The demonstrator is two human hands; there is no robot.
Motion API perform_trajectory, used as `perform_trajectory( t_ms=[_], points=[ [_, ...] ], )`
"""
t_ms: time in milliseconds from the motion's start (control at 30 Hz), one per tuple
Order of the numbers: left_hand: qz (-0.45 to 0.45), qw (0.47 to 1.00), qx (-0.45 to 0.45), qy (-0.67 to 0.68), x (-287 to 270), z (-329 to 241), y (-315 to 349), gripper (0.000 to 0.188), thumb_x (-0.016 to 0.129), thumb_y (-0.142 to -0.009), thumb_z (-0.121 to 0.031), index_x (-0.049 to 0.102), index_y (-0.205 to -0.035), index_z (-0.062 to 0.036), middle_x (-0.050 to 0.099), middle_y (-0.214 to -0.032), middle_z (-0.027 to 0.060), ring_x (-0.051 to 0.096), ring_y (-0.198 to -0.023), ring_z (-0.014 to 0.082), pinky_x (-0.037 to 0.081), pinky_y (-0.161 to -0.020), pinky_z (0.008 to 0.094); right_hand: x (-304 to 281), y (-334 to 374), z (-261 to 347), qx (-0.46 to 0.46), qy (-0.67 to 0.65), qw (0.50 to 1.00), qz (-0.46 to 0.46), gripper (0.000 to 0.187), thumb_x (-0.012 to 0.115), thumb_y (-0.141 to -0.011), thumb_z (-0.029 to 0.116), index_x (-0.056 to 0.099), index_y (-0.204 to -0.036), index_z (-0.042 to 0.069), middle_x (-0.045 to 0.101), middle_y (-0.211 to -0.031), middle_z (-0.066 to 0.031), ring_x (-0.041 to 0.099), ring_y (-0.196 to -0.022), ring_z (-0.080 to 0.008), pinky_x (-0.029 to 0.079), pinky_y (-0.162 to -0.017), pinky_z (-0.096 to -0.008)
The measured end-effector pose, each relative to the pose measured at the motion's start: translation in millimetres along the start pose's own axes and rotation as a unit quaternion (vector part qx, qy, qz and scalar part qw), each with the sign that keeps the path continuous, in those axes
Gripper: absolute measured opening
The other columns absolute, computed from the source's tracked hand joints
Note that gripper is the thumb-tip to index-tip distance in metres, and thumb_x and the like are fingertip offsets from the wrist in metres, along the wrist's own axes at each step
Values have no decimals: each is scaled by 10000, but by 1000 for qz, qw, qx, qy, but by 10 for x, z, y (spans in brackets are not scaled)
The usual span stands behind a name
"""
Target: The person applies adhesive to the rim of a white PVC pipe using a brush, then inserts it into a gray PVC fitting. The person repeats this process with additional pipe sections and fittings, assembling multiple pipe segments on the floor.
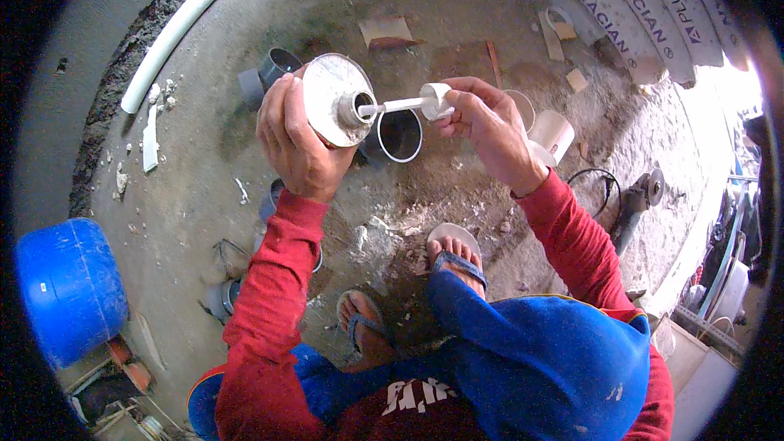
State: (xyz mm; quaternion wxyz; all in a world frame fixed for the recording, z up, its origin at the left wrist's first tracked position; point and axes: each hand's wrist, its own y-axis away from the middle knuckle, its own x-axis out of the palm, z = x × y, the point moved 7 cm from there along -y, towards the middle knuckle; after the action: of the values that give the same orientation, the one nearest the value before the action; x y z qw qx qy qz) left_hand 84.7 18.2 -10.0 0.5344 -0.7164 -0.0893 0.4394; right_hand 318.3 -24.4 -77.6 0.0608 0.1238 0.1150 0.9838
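My left hand [296, 140] is wrapped round a round metal can [329, 96] with a whitish top, tilted so its open neck faces right. In my right hand [492, 129], thumb and fingers pinch the white cap of a brush [438, 101]. The brush's pale stem points left, and its tip is at the mouth of the neck; I cannot tell how far inside it reaches. Just beyond and below the can, a dark pipe piece with a white rim [399, 137] is on the ground. What is in the can is hidden.
Grey pipe pieces [279, 64] lie behind my left hand; a cream pipe piece [553, 135] lies right of my right hand. An angle grinder [641, 200] with a cord rests at the right. A blue drum [72, 290] stands left. Large printed pipes [629, 12] are stacked at far right.
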Motion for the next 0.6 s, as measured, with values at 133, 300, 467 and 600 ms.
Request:
perform_trajectory(
  t_ms=[133, 300, 467, 600],
  points=[
    [3, 999, -37, 28, 27, 45, 40, 976, 922, -723, -402, 411, -1454, -8, 546, -1370, 188, 565, -1236, 371, 451, -1036, 516, -119, -1, -168, 28, -79, 996, -16, 358, 605, -1014, 225, 614, -1264, -31, 700, -1105, -95, 674, -911, -150, 564, -797, -295],
    [0, 995, -72, 71, 34, 142, 68, 1089, 980, -631, -350, 391, -1478, 0, 528, -1396, 198, 537, -1259, 386, 445, -1047, 521, -319, 35, -431, 74, -148, 986, -22, 337, 530, -1047, 210, 599, -1294, -10, 693, -1127, -71, 664, -927, -139, 559, -835, -298],
    [-5, 994, -73, 81, -8, 237, 77, 1140, 1007, -577, -303, 388, -1484, 5, 526, -1397, 205, 534, -1259, 398, 453, -1059, 521, -595, 45, -663, 63, 7, 997, -37, 311, 638, -999, 223, 649, -1220, 4, 716, -1094, -81, 690, -940, -179, 578, -770, -318],
    [0, 994, -73, 75, -19, 258, 82, 1137, 1005, -573, -313, 394, -1479, 3, 528, -1395, 205, 538, -1259, 398, 449, -1063, 527, -537, -1, -597, -29, 205, 977, -42, 299, 714, -937, 249, 705, -1102, 0, 739, -934, -77, 699, -792, -176, 569, -708, -324]
  ],
)
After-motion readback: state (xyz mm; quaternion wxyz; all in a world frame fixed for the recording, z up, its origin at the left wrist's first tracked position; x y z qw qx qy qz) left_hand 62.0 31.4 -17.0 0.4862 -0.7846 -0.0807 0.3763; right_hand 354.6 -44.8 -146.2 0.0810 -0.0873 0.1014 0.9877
